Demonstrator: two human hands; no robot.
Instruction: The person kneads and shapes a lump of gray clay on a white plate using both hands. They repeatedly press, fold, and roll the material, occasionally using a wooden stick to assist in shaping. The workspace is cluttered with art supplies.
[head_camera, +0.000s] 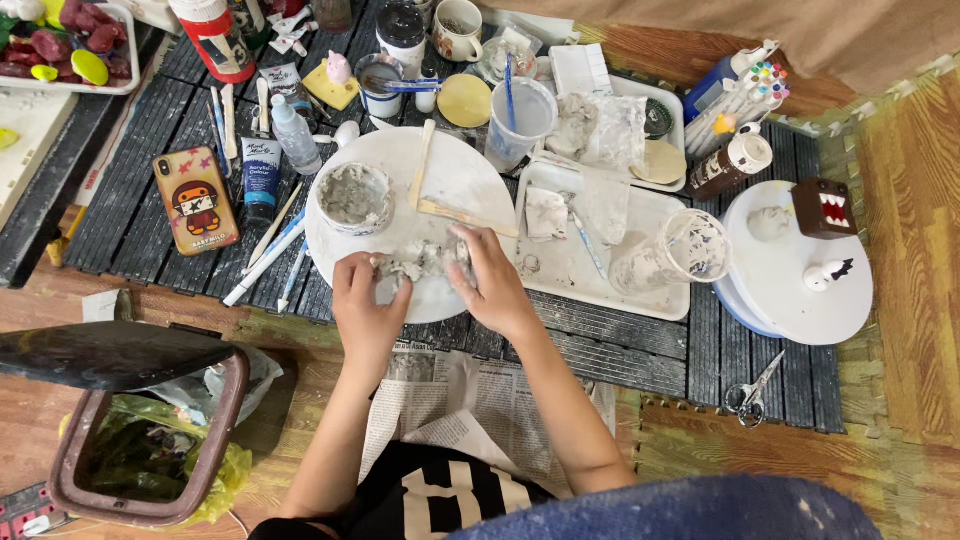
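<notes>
Two hands are recorded on one lump of grey clay (425, 260), lying at the near edge of a round white board (400, 175). Left hand (365, 300) grasps its left end, right hand (490, 280) its right (long axis crosswise); neither is nearer.
</notes>
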